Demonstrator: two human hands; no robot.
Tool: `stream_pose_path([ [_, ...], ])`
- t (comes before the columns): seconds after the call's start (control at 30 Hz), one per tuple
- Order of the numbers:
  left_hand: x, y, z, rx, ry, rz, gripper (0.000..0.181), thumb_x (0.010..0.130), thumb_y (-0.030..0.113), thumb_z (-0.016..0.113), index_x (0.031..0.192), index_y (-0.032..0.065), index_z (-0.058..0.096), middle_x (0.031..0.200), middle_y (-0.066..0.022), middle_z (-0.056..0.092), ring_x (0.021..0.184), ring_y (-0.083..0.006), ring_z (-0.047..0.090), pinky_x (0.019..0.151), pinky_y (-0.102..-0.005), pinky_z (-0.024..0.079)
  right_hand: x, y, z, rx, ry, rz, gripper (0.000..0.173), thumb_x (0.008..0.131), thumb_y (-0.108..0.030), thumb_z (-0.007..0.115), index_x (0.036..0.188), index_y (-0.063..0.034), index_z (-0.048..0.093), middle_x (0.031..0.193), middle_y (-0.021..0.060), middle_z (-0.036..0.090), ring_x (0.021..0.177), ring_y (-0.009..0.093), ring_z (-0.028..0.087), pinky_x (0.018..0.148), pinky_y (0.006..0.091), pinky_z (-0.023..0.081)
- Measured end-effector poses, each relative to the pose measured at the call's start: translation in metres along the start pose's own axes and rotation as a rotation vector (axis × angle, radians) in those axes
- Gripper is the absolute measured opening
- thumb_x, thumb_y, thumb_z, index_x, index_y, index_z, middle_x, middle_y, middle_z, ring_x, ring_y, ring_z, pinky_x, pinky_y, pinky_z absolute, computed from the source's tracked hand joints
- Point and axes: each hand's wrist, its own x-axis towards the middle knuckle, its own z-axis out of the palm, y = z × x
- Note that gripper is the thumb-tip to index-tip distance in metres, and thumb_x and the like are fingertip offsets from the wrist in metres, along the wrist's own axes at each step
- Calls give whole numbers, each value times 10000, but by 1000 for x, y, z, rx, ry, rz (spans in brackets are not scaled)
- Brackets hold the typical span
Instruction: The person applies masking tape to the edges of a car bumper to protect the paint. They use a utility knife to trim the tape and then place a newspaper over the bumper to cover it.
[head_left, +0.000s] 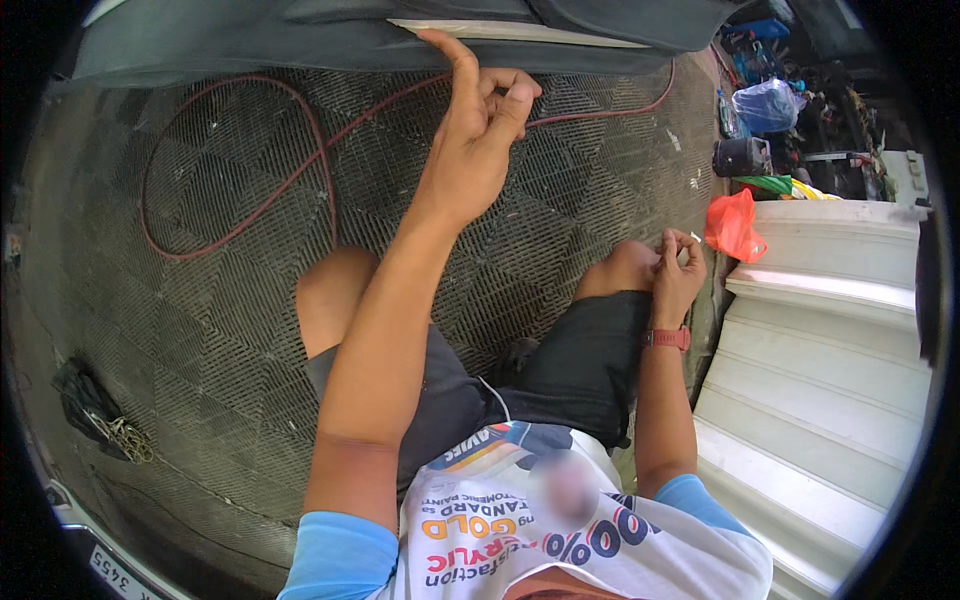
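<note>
My left hand (484, 112) reaches up to a dark grey panel (262, 45), which looks like a vehicle bumper. Its index finger is stretched out, the tip at the left end of a pale strip-shaped area (525, 32) on the panel. The thumb and other fingers are bent, with nothing seen between them. My right hand (679, 274) rests by my right knee, with thumb and fingertips close together. A small pale patch shows between these fingers; whether it is a held piece is unclear. A red wristwatch (667, 339) is on my right wrist.
A red hose (225, 244) loops over the patterned mat (247, 322). At right lie a ribbed white metal sheet (817, 375), an orange-red plastic bag (735, 225), a black container (741, 157) and clutter. A black bag (86, 405) with cords lies left. A vehicle's edge (82, 521) shows bottom left.
</note>
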Motion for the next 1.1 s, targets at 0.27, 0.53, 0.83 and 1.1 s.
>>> stream_pose_path([
  [0.27,2,-8,9,-155,5,-8,1017,1118,339,503,1552,200,-405,1258,-141,643,877,-147,565,864,-321,516,-6,-12,-5,99,-7,131,115,1015,-135,707,971,-30,694,779,-19,616,616,23,494,538,196,384],
  [0.53,16,-16,31,-94,-87,10,1033,1118,309,499,1509,215,-453,1254,-132,667,881,-167,594,888,-332,533,-5,-7,-8,16,19,74,127,1009,-141,717,965,-24,702,792,-29,610,618,28,482,543,210,384],
  [0.83,-3,-8,48,365,300,102,999,1061,185,563,1579,-42,-260,1104,-85,641,761,-151,596,771,-329,539,-6,-6,-11,71,28,79,133,1006,-141,724,963,-18,699,793,-35,603,628,24,479,544,206,376],
  [1.1,24,-5,77,417,209,-28,1078,1080,206,547,1466,-32,-430,1097,-134,712,788,-162,604,800,-297,531,-7,-7,-22,211,18,202,122,1001,-134,726,966,-21,698,775,-55,580,628,21,474,550,200,372],
])
